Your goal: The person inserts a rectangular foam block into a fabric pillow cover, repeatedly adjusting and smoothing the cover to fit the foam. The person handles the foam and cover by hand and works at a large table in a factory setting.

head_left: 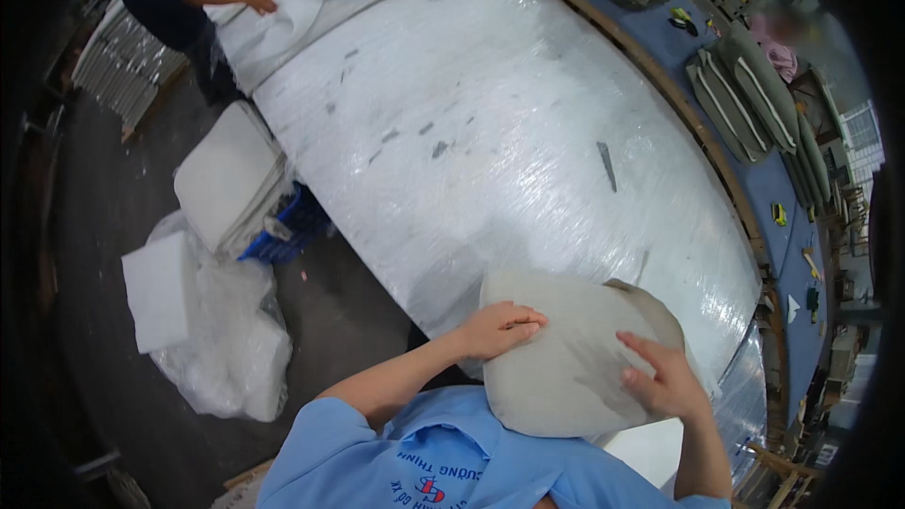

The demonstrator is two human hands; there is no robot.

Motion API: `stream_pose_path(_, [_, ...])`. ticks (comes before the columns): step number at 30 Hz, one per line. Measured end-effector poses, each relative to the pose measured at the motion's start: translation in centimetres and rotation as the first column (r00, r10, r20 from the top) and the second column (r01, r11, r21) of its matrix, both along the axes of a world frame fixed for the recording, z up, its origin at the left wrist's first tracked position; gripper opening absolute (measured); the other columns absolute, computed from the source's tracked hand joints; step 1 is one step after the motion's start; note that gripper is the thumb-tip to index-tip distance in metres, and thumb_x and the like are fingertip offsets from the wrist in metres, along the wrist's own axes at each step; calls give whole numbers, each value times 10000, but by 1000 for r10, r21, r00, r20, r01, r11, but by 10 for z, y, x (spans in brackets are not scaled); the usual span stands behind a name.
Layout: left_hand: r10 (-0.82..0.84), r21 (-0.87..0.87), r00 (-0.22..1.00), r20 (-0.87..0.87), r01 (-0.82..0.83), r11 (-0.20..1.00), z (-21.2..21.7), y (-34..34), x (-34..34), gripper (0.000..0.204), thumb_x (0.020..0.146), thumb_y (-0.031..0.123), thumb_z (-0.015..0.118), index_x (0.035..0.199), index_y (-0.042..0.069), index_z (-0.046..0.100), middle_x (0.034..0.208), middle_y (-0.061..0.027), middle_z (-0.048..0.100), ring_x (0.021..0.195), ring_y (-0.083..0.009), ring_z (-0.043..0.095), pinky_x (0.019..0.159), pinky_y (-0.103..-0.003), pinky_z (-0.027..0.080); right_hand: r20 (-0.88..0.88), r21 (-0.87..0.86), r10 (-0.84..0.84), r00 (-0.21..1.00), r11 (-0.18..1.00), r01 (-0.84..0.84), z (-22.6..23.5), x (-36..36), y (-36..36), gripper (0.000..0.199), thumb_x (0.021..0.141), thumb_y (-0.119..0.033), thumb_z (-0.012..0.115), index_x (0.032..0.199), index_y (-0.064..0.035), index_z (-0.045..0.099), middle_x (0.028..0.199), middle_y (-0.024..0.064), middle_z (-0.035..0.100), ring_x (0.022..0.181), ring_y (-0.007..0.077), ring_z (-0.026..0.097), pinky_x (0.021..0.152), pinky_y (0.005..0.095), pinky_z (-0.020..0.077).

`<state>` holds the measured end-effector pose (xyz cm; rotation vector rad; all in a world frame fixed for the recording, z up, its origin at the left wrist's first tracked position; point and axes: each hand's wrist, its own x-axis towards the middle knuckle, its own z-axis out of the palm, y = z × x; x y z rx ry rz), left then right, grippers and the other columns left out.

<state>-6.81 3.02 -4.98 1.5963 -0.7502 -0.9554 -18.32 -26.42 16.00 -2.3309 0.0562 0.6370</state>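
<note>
A plump grey-beige cushion rests against my chest at the near edge of a long table wrapped in shiny plastic film. My left hand lies flat on the cushion's upper left side. Over on the cushion's right side, my right hand presses with fingers spread. White foam shows just below the cushion.
A stack of white foam slabs sits on a blue crate left of the table, beside foam blocks in clear bags. Another person works at the far left end. Grey cushions are piled on a blue table at right.
</note>
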Motion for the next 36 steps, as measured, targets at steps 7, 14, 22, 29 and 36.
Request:
stream_pose_path(7, [-57,129,985,-164,79,989,1,-12,23,447,1127,373,550,1483,133,677,1446,-84,692,1320,-218,626,1161,-364,449,156,-173,26,987,985,2,-1,-52,20,499,980,-329,761,1383,-48,673,1307,163,739,1297,337,667,1137,610,451])
stream_pose_path(14, [-21,78,971,-240,41,996,-16,-17,22,407,1145,295,551,1468,87,684,1457,-68,699,1355,-182,608,1174,-337,438,445,-230,-55,894,958,173,-25,-56,24,395,964,-344,766,1239,-62,742,1188,111,786,1077,328,746,975,493,563])
stream_pose_path(22, [13,43,956,-292,0,999,-22,-17,20,425,1145,328,534,1461,92,690,1421,-65,719,1313,-181,631,1147,-316,454,512,-235,-42,858,954,187,-30,-50,22,368,955,-363,766,1170,-65,769,999,133,797,873,358,760,776,466,597])
stream_pose_path(29, [45,13,956,-288,-43,999,-27,-16,20,425,1149,322,519,1446,76,699,1403,-79,725,1309,-184,633,1150,-320,455,534,-253,-32,845,948,196,-32,-51,25,359,944,-364,770,1154,-73,775,902,120,779,803,353,750,727,469,592])
stream_pose_path(36, [243,-62,908,-340,-279,958,-43,-18,17,412,1145,300,526,1350,11,735,1333,-110,754,1252,-193,669,1132,-322,473,676,-232,-44,736,935,269,-42,-52,17,311,908,-321,808,1068,-56,789,818,137,765,714,349,738,682,464,588])
